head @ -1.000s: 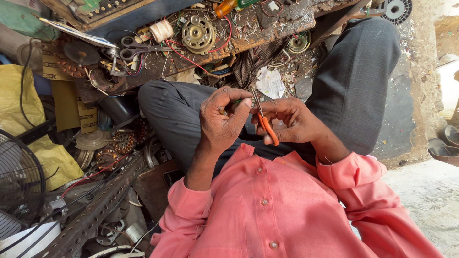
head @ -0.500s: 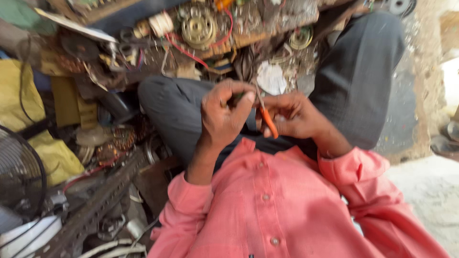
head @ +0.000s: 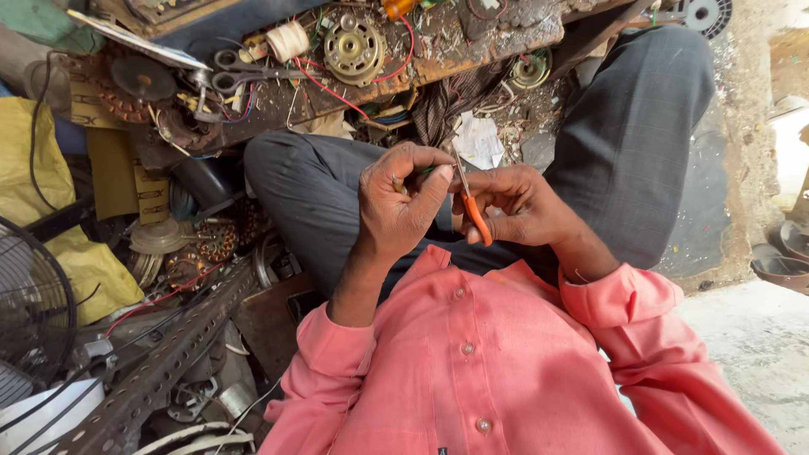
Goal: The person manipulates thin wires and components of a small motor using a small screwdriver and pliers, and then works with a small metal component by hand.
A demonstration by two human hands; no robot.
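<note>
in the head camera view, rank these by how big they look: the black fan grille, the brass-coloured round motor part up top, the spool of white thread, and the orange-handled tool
1. black fan grille, though cut off by the frame edge
2. brass-coloured round motor part
3. orange-handled tool, partly hidden in the right hand; its rank against the spool is unsure
4. spool of white thread

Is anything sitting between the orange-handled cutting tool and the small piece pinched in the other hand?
Nothing visible. The right hand holds the orange-handled cutting tool, its metal tip right beside the small greenish piece pinched by the left hand. Whether they touch is unclear.
</note>
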